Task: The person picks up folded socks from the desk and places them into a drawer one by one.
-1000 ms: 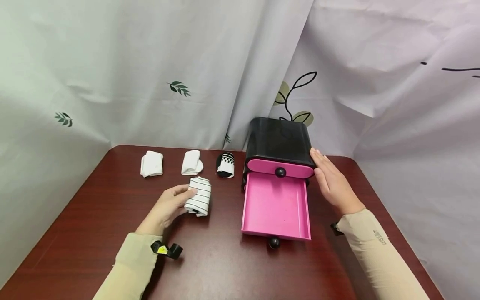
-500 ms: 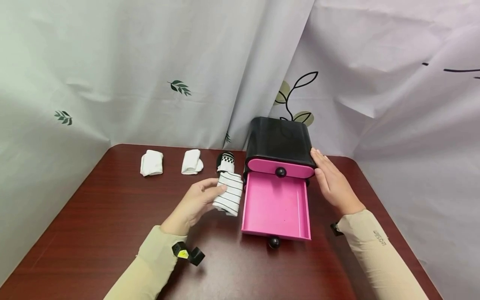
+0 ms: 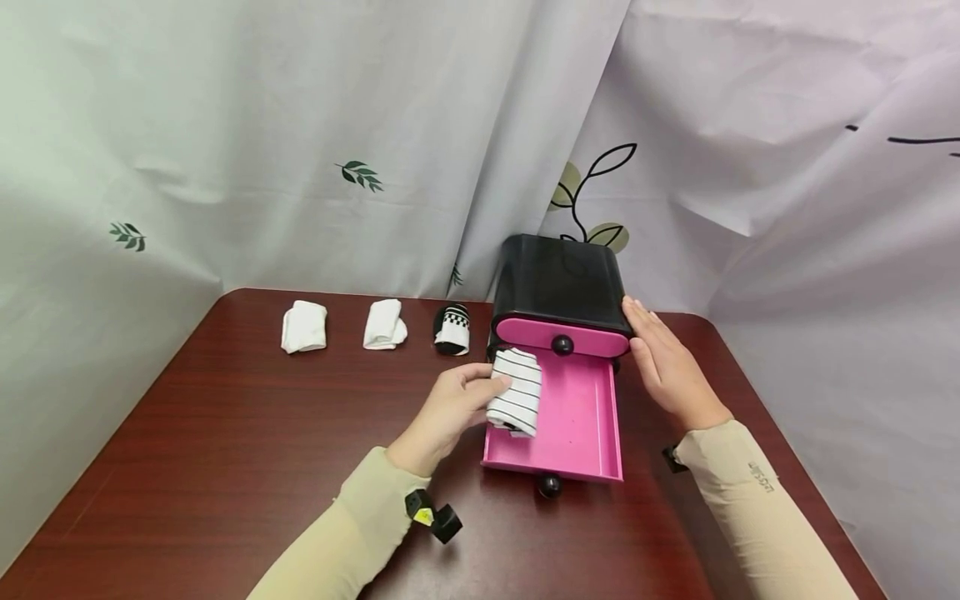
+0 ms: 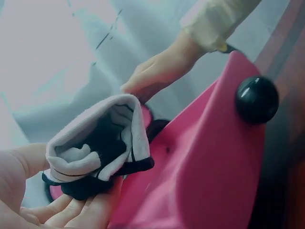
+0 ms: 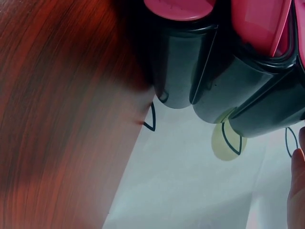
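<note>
A folded white sock with thin dark stripes [image 3: 517,393] is pinched between the thumb and fingers of my left hand [image 3: 453,408]. It hangs over the left side of a pulled-out pink drawer [image 3: 573,417]. The left wrist view shows the rolled sock [image 4: 102,143] with its dark inside, beside the drawer's front. My right hand [image 3: 667,362] rests with straight fingers against the right side of the black drawer cabinet [image 3: 558,279]. In the right wrist view only a bit of the right hand's fingers [image 5: 296,186] shows.
Left of the cabinet, along the back of the brown table [image 3: 225,467], lie a black-and-white checked sock [image 3: 452,331] and two folded white socks, one in the middle [image 3: 384,325] and one farther left [image 3: 303,327]. A black knob [image 3: 549,485] sticks out from the drawer's front.
My left hand has carried the striped sock to the right, from the bare table to over the drawer. My right hand has stayed against the cabinet.
</note>
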Motion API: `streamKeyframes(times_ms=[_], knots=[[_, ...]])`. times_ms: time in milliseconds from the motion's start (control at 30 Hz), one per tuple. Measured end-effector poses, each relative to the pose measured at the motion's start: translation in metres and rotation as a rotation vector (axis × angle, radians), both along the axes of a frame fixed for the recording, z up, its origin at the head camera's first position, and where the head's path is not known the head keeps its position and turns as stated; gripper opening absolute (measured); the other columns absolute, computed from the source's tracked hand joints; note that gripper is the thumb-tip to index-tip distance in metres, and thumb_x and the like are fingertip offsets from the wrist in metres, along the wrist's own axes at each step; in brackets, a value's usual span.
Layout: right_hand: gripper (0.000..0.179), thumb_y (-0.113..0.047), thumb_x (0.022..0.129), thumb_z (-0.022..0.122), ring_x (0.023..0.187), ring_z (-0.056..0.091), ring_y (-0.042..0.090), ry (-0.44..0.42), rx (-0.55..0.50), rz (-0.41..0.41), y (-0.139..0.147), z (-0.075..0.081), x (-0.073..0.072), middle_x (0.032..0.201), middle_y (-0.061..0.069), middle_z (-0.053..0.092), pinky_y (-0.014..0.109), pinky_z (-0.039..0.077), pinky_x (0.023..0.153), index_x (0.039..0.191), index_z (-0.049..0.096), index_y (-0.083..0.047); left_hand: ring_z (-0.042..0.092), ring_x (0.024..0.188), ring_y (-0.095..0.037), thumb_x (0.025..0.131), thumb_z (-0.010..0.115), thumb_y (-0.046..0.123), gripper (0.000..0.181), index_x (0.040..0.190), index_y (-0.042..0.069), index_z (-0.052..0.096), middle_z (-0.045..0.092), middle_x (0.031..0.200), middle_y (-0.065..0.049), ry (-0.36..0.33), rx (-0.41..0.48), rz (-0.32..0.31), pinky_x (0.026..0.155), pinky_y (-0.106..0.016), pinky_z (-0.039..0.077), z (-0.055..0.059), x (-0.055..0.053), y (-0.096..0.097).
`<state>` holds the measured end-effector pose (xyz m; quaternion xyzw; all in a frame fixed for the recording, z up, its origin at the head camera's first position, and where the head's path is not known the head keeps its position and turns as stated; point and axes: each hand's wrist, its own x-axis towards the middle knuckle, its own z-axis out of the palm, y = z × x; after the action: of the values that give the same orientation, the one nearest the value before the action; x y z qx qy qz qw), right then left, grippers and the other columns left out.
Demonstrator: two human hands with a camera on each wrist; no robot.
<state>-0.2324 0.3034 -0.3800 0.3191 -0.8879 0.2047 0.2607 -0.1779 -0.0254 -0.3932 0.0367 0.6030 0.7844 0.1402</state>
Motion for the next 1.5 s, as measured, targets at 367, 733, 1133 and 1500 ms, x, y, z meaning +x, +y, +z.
streamKeyframes(times_ms=[367, 733, 1133, 1500], knots=[[0.050, -0.011, 0.105, 0.048, 0.146, 0.035, 0.038, -0.004, 0.001, -0.011, 0.000, 0.001, 0.001, 0.157, 0.021, 0.040, 0.028, 0.014, 0.123, 0.153, 0.039, 0.003, 0.070, 0.089, -0.020, 0.097, 0.065, 0.007, 0.040, 0.132, -0.012, 0.056, 0.069, 0.114, -0.023, -0.092, 0.073, -0.034, 0.084, -0.039, 0.059, -0.003, 0.004, 0.051], [0.051, -0.012, 0.105, 0.048, 0.146, 0.035, 0.037, -0.004, 0.003, -0.024, 0.001, 0.001, 0.000, 0.157, 0.020, 0.040, 0.028, 0.014, 0.123, 0.153, 0.038, 0.002, 0.068, 0.100, -0.024, 0.095, 0.062, 0.005, 0.046, 0.137, -0.012, 0.052, 0.068, 0.117, -0.021, -0.140, -0.014, 0.008, 0.089, -0.042, 0.058, -0.013, -0.001, 0.084], [0.050, -0.014, 0.107, 0.046, 0.147, 0.034, 0.036, -0.006, -0.003, -0.012, 0.000, 0.001, 0.001, 0.157, 0.021, 0.039, 0.028, 0.014, 0.123, 0.153, 0.038, 0.003, 0.069, 0.107, -0.026, 0.091, 0.063, 0.004, 0.057, 0.143, -0.014, 0.045, 0.066, 0.124, -0.024, 0.104, -0.350, 0.025, 0.087, -0.031, 0.057, -0.015, 0.005, 0.104], [0.051, -0.014, 0.106, 0.047, 0.147, 0.034, 0.035, -0.010, -0.004, -0.021, 0.000, 0.000, 0.001, 0.158, 0.020, 0.039, 0.027, 0.014, 0.123, 0.154, 0.038, 0.001, 0.064, 0.114, -0.028, 0.092, 0.066, 0.009, 0.054, 0.141, -0.009, 0.050, 0.064, 0.126, -0.020, 0.311, -0.632, -0.031, 0.097, -0.036, 0.053, -0.008, 0.012, 0.100]])
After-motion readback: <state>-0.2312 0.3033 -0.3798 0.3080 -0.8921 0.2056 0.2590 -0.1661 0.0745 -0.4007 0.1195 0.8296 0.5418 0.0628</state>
